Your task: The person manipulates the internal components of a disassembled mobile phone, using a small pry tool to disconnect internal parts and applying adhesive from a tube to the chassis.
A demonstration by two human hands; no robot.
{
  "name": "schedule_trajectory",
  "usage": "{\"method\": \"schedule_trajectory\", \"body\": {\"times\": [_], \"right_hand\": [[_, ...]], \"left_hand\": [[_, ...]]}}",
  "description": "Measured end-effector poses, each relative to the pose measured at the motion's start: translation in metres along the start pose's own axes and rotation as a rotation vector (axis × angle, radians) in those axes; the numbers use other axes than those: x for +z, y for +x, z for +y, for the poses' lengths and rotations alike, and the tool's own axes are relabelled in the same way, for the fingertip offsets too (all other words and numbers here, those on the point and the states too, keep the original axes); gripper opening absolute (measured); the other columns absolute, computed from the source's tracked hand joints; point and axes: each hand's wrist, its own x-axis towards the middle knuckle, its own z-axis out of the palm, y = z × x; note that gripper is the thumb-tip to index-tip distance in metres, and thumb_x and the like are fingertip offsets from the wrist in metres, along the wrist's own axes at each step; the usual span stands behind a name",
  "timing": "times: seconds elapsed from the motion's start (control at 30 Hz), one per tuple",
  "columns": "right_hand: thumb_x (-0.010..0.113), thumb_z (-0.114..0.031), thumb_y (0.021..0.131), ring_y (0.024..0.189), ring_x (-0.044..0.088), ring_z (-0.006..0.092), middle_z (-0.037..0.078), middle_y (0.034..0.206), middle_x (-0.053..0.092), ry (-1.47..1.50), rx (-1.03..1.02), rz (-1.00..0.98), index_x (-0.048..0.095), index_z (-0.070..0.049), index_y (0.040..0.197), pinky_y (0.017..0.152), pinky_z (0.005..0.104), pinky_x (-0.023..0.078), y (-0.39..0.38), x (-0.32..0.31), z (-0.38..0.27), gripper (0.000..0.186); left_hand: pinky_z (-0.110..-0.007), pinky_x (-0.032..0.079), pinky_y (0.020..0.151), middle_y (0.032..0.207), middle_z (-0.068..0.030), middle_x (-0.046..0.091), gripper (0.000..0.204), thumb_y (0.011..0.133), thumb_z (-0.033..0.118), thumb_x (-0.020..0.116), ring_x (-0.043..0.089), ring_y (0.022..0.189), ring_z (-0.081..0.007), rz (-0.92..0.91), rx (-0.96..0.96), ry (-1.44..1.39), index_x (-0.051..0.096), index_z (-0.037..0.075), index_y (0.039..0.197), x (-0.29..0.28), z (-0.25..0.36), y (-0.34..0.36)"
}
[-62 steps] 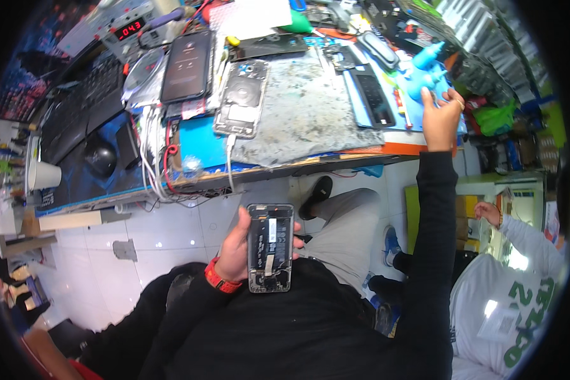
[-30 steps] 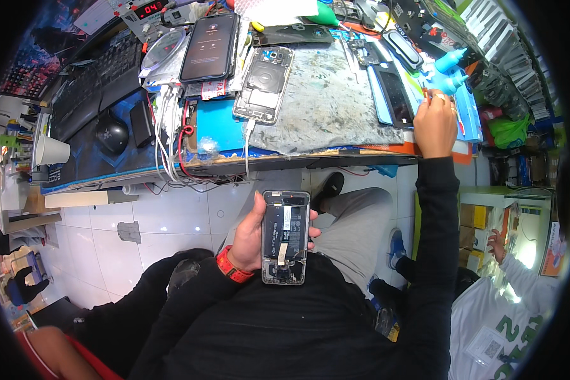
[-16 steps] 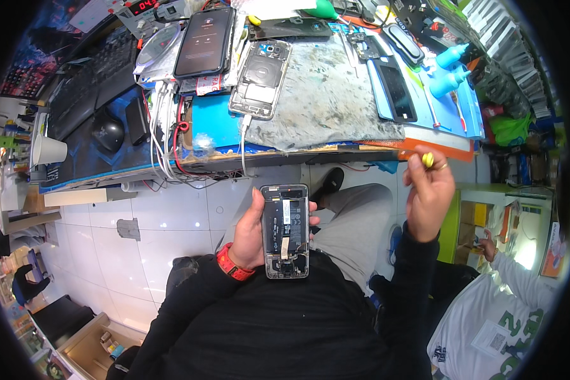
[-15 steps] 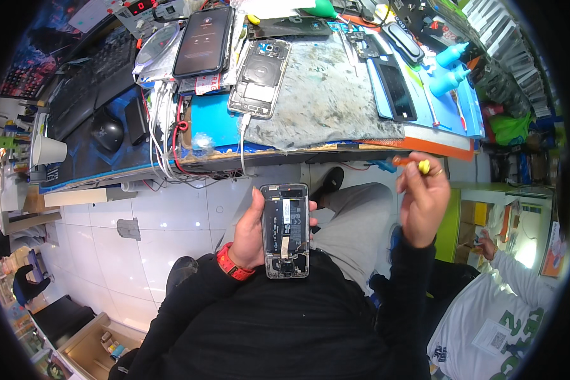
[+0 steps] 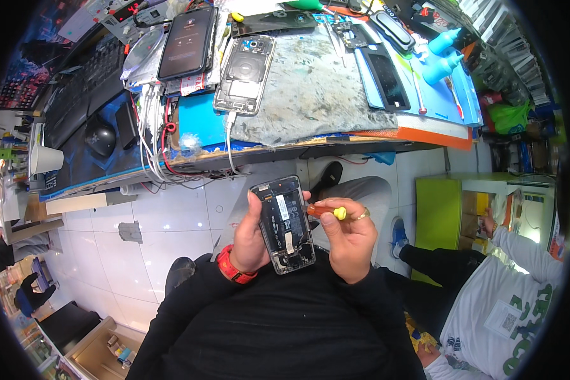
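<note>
Here we are at the grey mat (image 5: 323, 95), our landmark on the bench, and the action sits on its near side, out past the bench edge. There, in front of the black-clad torso, is the opened phone (image 5: 282, 231), innards up and slightly tilted, with a pale strip running along its dark battery. The left hand (image 5: 250, 244) has it gripped, thumb along one long side, fingertips showing at the other. And the right hand (image 5: 350, 247), also nearside of the mat, pinches a small orange-and-yellow screwdriver (image 5: 326, 211), its orange end right at the phone's edge! Contact at the tip? Too small to tell.

Up at the mat's left edge lies a second opened phone (image 5: 244, 75), a white cable (image 5: 232, 136) plugged into its near end. Farther left of the mat, a dark phone (image 5: 187, 43) shows a lit screen. Over on the mat's right edge, a black screen panel (image 5: 384, 79); beyond it to the right, two light-blue bottles (image 5: 443, 68). A co-worker in a white top (image 5: 494, 310) is well off to the mat's near right.
</note>
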Motion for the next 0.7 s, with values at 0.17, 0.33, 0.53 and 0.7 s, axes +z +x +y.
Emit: {"method": "schedule_trajectory", "body": {"times": [0.17,0.33,0.53,0.7], "right_hand": [[0.065,-0.003,0.100,0.103,0.070,0.0205,0.014,0.111,0.068,0.026,0.002,-0.010,0.060,0.004,0.115,0.092,0.0316,0.055,0.002,0.000,-0.004,0.017],[0.063,-0.002,0.101,0.106,0.070,0.0203,0.015,0.111,0.070,0.194,0.080,-0.033,0.059,0.004,0.116,0.095,0.0316,0.055,0.003,0.004,-0.009,0.017],[0.060,0.000,0.102,0.110,0.069,0.0245,0.018,0.120,0.067,0.042,0.087,-0.080,0.058,0.003,0.120,0.097,0.0399,0.058,0.000,-0.002,-0.002,0.019],[0.063,0.000,0.100,0.106,0.070,0.0224,0.016,0.115,0.070,0.019,0.052,-0.025,0.061,0.004,0.119,0.094,0.0356,0.057,0.001,0.005,-0.001,0.019]], "left_hand": [[-0.039,0.059,0.094,0.137,-0.0184,0.061,0.084,0.106,0.066,0.021,0.068,0.115,-0.0250,-0.010,-0.018,-0.100,0.048,-0.003,0.145,-0.004,0.004,0.004],[-0.038,0.061,0.090,0.125,-0.0180,0.066,0.087,0.106,0.067,0.021,0.069,0.111,-0.0241,0.002,-0.027,-0.091,0.050,-0.006,0.142,-0.001,0.008,0.005],[-0.041,0.058,0.096,0.134,-0.0183,0.062,0.085,0.106,0.067,0.022,0.067,0.117,-0.0258,0.008,0.025,-0.043,0.048,-0.005,0.144,0.000,0.004,0.004],[-0.043,0.055,0.102,0.144,-0.0180,0.056,0.082,0.106,0.065,0.024,0.063,0.123,-0.0274,-0.025,0.052,-0.010,0.046,-0.003,0.146,-0.002,0.001,0.001]]}}
